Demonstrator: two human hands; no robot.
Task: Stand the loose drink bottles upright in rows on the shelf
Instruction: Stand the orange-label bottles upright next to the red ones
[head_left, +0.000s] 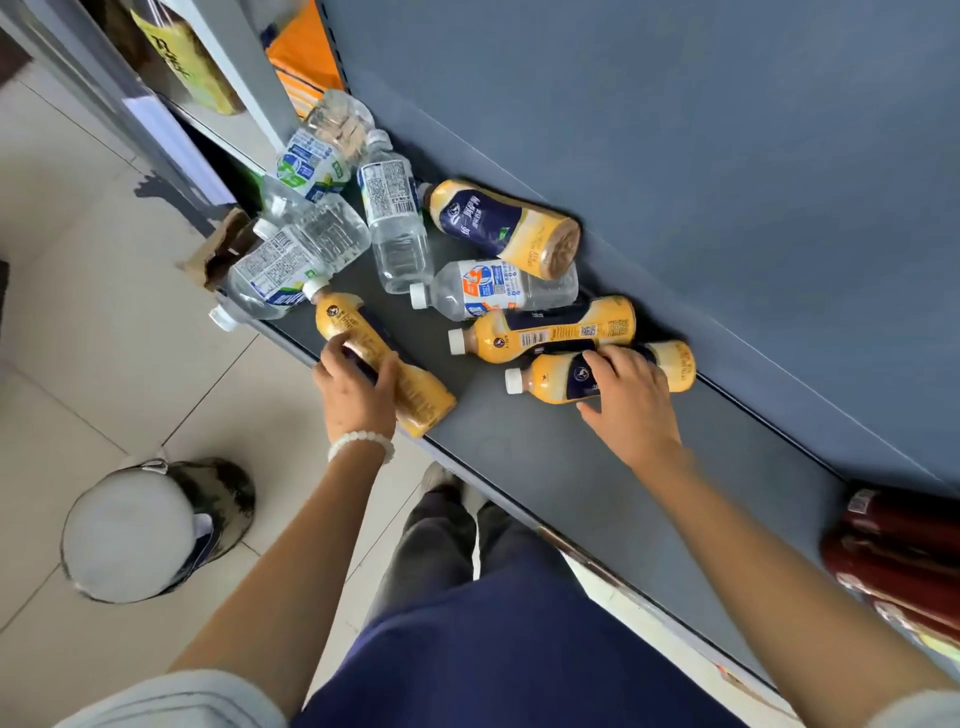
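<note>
On the shelf (519, 452): left grip (356, 387) wrapped around yellow bottle (382, 364), axis ten-to-four; right grip (631, 395) open, resting on second yellow bottle (556, 382), axis nine-to-three.

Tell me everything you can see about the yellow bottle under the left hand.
The yellow bottle is plastic-looking, with a white cap, a dark navy label band and pale drink inside. It lies on its side at the front edge of the grey shelf, cap pointing toward the clear water bottles and touching one. The left hand grips its middle, fingers curled over the label.
</note>
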